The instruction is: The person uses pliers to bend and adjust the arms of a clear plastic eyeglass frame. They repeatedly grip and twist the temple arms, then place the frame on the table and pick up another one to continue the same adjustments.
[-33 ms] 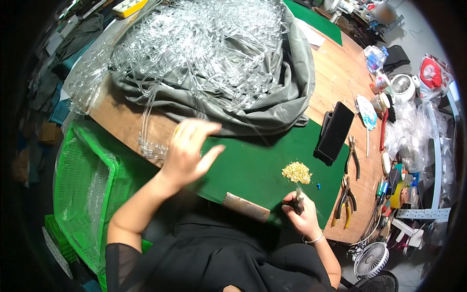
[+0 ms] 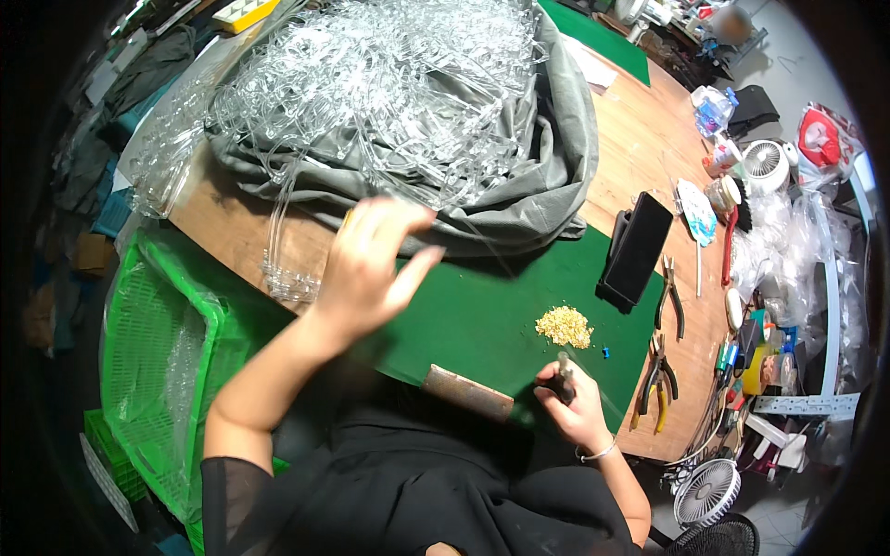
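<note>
My left hand [image 2: 363, 269] hovers over the green mat [image 2: 468, 320], at the near edge of a grey cloth bag [image 2: 565, 167]. Its thumb stands apart from the outstretched, slightly blurred fingers, with nothing seen between them. Heaped in the bag is a tangle of clear plastic strands [image 2: 389, 74]. My right hand [image 2: 581, 414] is closed around a dark-handled tool with a metal tip, seemingly small pliers [image 2: 562, 378]; the fist hides part of it. Just beyond the tip lies a pile of tiny gold pieces [image 2: 564, 326], with a small blue piece [image 2: 605, 352] beside it.
A rusty metal plate [image 2: 468, 393] sits at the mat's near edge. Right of the pile are a black phone [image 2: 640, 250] on a stand and two more pliers [image 2: 669, 301]. A green crate [image 2: 158, 352] stands at left. Loose strands [image 2: 289, 283] hang by the bag.
My left hand has moved a little up and to the right, toward the bag. My right hand and its tool have shifted only slightly.
</note>
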